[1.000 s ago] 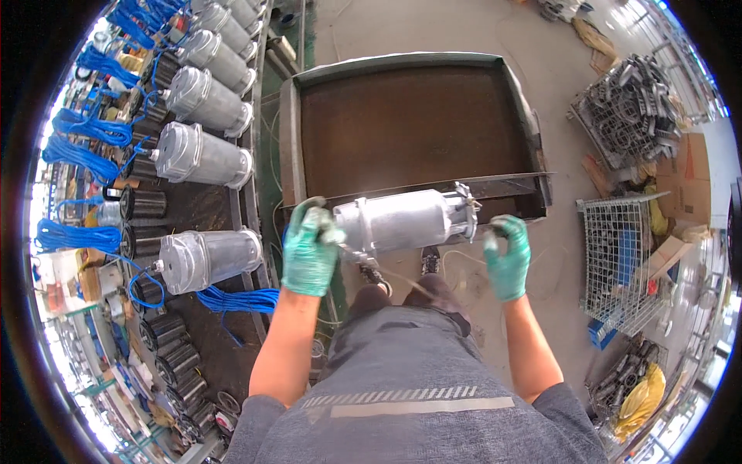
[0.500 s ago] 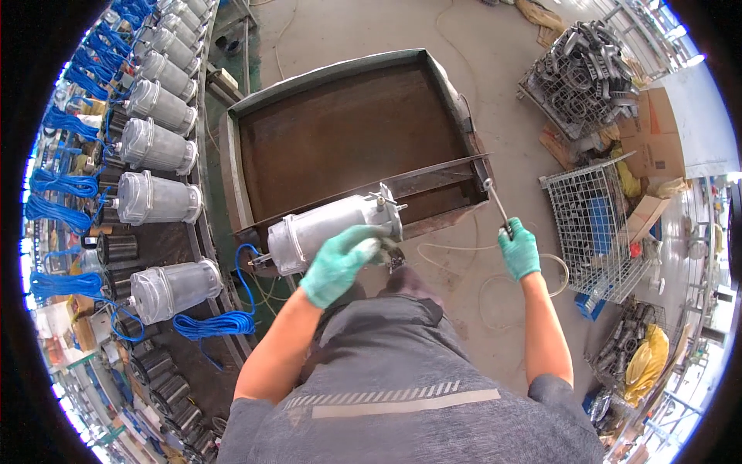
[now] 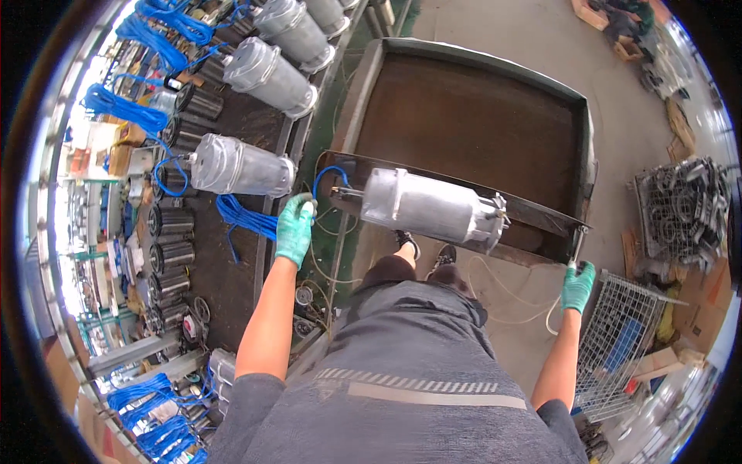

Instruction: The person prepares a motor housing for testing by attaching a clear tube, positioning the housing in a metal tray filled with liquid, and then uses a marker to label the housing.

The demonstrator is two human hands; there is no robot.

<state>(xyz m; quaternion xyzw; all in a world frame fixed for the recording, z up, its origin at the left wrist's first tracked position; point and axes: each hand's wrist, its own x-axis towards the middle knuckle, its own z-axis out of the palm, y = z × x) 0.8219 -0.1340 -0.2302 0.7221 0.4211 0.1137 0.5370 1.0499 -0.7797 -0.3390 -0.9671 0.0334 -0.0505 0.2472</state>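
My left hand [image 3: 294,230], in a green glove, is at the left beside a coil of blue cable [image 3: 249,218]; its fingers are a little apart and I see nothing held in them. My gloved right hand [image 3: 578,287] is closed around the lower end of a metal wrench [image 3: 577,246], whose head is at the near right corner of a metal tank [image 3: 371,81]. A silver cylindrical housing [image 3: 433,207] lies on its side across the tank's near edge, between my hands. A blue cable [image 3: 328,170] leads from its left end. Neither hand touches the housing.
On the left, a bench carries a row of similar silver housings [image 3: 241,166] with blue cable coils and dark cylinders [image 3: 174,220]. To the right are a wire basket [image 3: 618,340], a basket of metal parts [image 3: 684,209] and cardboard boxes [image 3: 707,305]. A thin hose [image 3: 502,301] lies on the floor.
My left hand has left the right end of the housing and moved left to the blue cable. The wrench, in my right hand, has come to the tank's corner. The view has turned left.
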